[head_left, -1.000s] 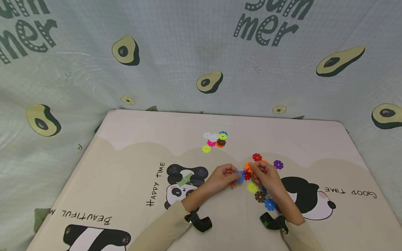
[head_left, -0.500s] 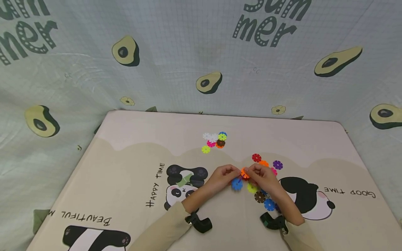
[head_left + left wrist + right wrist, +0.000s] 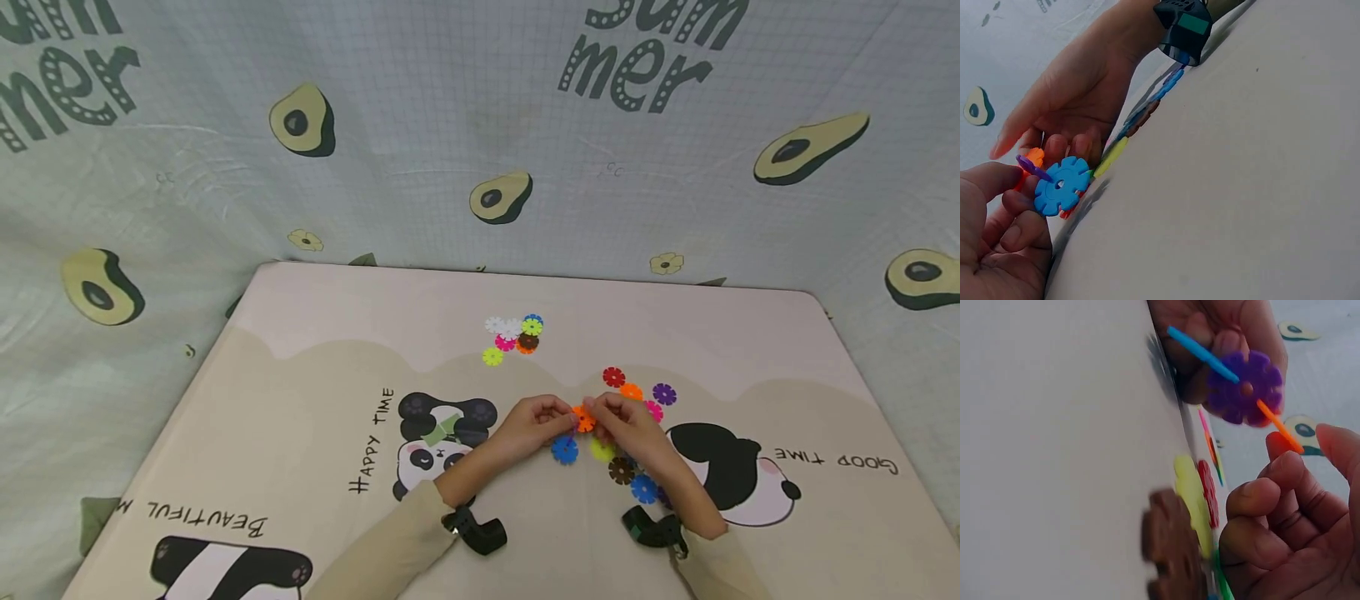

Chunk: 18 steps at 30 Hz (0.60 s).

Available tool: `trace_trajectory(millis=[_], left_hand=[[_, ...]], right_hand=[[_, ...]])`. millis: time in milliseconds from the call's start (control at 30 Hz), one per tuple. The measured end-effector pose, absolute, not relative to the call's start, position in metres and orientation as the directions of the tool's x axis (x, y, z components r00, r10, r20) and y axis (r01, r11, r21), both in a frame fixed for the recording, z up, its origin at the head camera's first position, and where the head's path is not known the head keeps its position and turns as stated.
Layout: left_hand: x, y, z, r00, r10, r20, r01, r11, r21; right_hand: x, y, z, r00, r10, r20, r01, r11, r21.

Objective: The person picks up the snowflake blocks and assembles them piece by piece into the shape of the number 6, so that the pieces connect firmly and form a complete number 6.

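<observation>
My left hand (image 3: 531,427) pinches a notched purple snowflake disc (image 3: 1227,399) between thumb and fingers. Slotted into that disc are a blue snowflake disc (image 3: 1067,187) and an orange snowflake disc (image 3: 583,419). Seen edge-on in the right wrist view, the blue and orange pieces slant out from opposite sides of the purple one. My right hand (image 3: 628,427) is at the outer edge of the orange disc, loosely curled fingers right beside it. Its thumb stands apart from the disc in both wrist views.
Loose discs lie around my right hand, including red (image 3: 613,377), orange (image 3: 631,392), purple (image 3: 664,394), pink (image 3: 654,411), brown (image 3: 621,471) and blue (image 3: 644,489). Farther back sits a small group with a yellow disc (image 3: 492,357). The mat (image 3: 300,417) has panda prints.
The joined discs have turned between my hands, the blue one swinging down and toward me. My right hand has moved left with the orange disc, uncovering loose orange and pink discs.
</observation>
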<state>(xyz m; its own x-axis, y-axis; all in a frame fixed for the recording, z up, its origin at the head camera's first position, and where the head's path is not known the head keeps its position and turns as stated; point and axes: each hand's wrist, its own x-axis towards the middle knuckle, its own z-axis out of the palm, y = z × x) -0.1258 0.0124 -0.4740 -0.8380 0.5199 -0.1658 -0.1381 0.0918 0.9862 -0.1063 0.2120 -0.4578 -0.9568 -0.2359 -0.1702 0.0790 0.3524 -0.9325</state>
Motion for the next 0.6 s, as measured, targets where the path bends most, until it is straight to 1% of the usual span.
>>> trace_trajectory(millis=[100, 200, 267, 433, 600], left_hand=[[-0.126, 0.013, -0.474, -0.840, 0.517, -0.164, -0.139, 0.087, 0.987], [-0.126, 0.013, -0.475, -0.846, 0.509, -0.162, -0.143, 0.077, 0.987], [-0.126, 0.013, -0.474, -0.846, 0.506, -0.167, -0.154, 0.068, 0.986], [-0.126, 0.012, -0.473, -0.835, 0.513, -0.201, -0.215, 0.033, 0.976], [-0.127, 0.012, -0.474, -0.825, 0.530, -0.198, -0.235, -0.003, 0.972]], right_hand=[[-0.106, 0.217, -0.457, -0.970, -0.216, -0.113, 0.016, 0.404, -0.915], [-0.105, 0.223, -0.458, -0.973, -0.225, -0.046, -0.065, 0.464, -0.883], [-0.105, 0.225, -0.459, -0.966, -0.257, 0.001, -0.133, 0.495, -0.859], [-0.107, 0.227, -0.461, -0.937, -0.344, 0.067, -0.257, 0.543, -0.800], [-0.108, 0.225, -0.461, -0.925, -0.373, 0.079, -0.298, 0.579, -0.759]])
